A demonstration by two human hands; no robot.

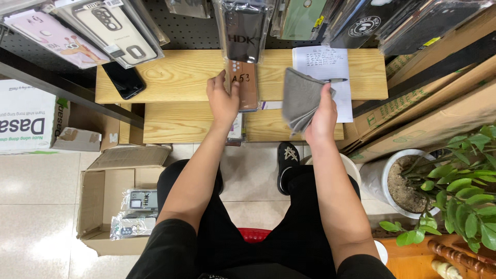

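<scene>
My left hand point(222, 101) is wrapped around a brown phone case point(246, 85), fingers clenched on its left edge and thumb across the front, holding it upright over the light wooden surface point(181, 75). The case sits just in front of the upper plank, its lower end reaching down toward the lower plank point(175, 124). A label is stuck on its upper part.

My right hand point(321, 116) grips a grey cloth point(302, 98), fingers closed around its bunched lower corner so that the rest stands up in folds. The cloth is just to the right of the brown case, not touching it as far as I can tell.

Behind the cloth a sheet of handwritten paper point(330, 67) lies on the surface, with a pen point(336, 80) lying across it. A black phone point(124, 80) lies flat at the left of the upper plank. Under my left hand a small stack of packets point(236, 129) rests on the lower plank.

Packaged phone cases point(113, 28) hang from a pegboard above, one dark packet point(243, 31) hanging directly over the brown case.

On the tiled floor to my left is an open cardboard box point(103, 201) with two bagged cases point(137, 212) inside it. To my right stands a potted plant point(454, 191) in a white pot, beside leaning flat cartons point(439, 103). My black shoe point(287, 160) shows between my knees, and a red stool point(254, 235) shows beneath me.
</scene>
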